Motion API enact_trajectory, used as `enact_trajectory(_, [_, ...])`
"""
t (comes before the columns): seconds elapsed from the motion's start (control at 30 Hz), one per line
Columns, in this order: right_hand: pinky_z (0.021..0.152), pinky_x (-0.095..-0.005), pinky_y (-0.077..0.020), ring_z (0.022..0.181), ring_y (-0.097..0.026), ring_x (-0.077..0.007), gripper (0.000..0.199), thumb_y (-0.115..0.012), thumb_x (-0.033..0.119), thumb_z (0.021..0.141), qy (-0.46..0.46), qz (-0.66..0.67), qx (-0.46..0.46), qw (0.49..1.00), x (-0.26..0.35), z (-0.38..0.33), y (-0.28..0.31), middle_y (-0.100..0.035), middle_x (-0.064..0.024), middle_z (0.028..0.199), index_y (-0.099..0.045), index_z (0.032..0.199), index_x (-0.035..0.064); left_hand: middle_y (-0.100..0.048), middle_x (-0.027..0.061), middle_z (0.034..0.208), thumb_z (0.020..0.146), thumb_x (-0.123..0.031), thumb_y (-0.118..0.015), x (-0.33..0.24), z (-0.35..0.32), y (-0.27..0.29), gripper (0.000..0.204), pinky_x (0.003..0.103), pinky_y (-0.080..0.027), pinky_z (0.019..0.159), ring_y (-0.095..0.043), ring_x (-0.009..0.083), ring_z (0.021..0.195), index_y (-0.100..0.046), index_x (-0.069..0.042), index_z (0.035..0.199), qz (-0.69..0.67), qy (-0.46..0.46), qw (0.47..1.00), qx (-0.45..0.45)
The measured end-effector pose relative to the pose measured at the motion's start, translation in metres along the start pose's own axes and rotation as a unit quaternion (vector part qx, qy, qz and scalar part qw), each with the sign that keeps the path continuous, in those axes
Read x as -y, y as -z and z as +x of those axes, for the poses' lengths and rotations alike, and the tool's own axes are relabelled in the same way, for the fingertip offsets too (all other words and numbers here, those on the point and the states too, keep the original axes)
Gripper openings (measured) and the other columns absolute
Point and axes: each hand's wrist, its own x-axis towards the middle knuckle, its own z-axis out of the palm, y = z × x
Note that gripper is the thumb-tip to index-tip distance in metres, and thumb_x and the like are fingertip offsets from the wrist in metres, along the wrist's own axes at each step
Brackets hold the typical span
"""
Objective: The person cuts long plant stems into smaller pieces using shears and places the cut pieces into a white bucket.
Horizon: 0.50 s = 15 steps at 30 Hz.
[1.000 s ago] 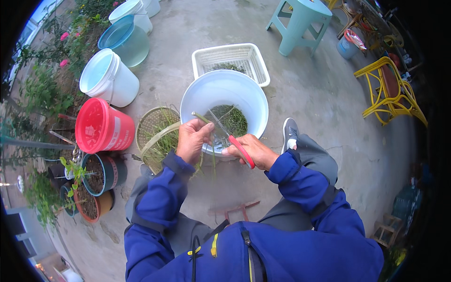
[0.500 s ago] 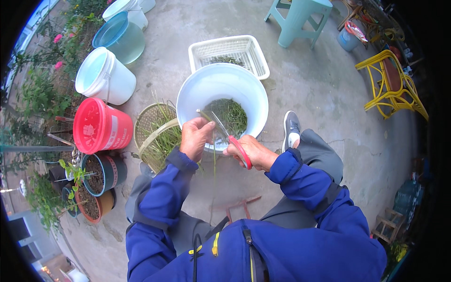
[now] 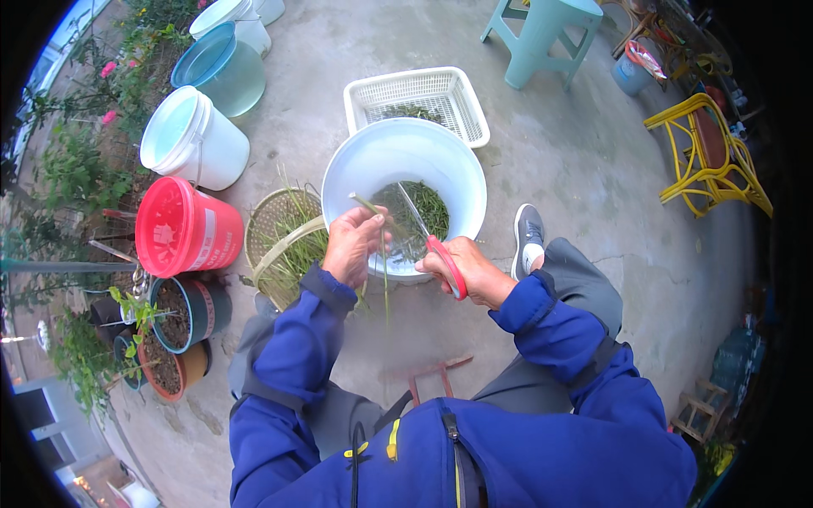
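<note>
My left hand (image 3: 354,245) grips a bunch of long green stalks (image 3: 383,254) at the near rim of a large white bucket (image 3: 405,157); the stalks hang down below my fist. My right hand (image 3: 472,271) holds red-handled scissors (image 3: 432,241), with the blades pointing up over the bucket close to the stalk tips. Cut green pieces (image 3: 428,207) lie in the bottom of the bucket. A woven basket (image 3: 279,224) with more green stalks sits just left of my left hand.
A white plastic crate (image 3: 419,93) stands behind the bucket. On the left are a red bucket (image 3: 182,229), a white bucket (image 3: 190,140), a blue basin (image 3: 220,68) and potted plants (image 3: 169,322). A teal stool (image 3: 542,34) and a yellow chair (image 3: 707,157) stand farther off. My grey shoe (image 3: 527,237) rests beside the bucket.
My left hand has shifted slightly right with the stalks, and the scissors in my right hand have moved closer to them over the bucket.
</note>
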Motion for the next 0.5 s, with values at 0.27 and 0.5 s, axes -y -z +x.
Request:
enact_trajectory(0.27, [0.048,-0.0293,-0.0409,0.049,-0.050,-0.0124,0.034,-0.069,0.027,0.080,0.074,-0.019,-0.011,0.997,0.020,-0.014,0.009,-0.050,-0.0036,0.055,-0.057,0.063,0.0016,-0.068,0.0095,0.101,0.091,-0.003,-0.061,-0.009,-0.012,-0.014,0.015,0.024,-0.053,0.057,-0.064,0.0119,0.070,-0.064,0.001,0.106,0.022,-0.046,0.998,0.041])
enact_trajectory(0.5, [0.048,-0.0293,-0.0405,0.051,-0.052,-0.0122,0.033,-0.070,0.027,0.080,0.087,-0.023,-0.002,0.996,0.021,-0.018,0.006,-0.051,-0.0030,0.057,-0.056,0.064,0.0010,-0.069,0.0078,0.100,0.091,-0.004,-0.063,-0.019,-0.007,-0.006,0.014,0.024,-0.054,0.062,-0.066,0.0134,0.073,-0.066,0.000,0.104,0.006,-0.092,0.996,0.017])
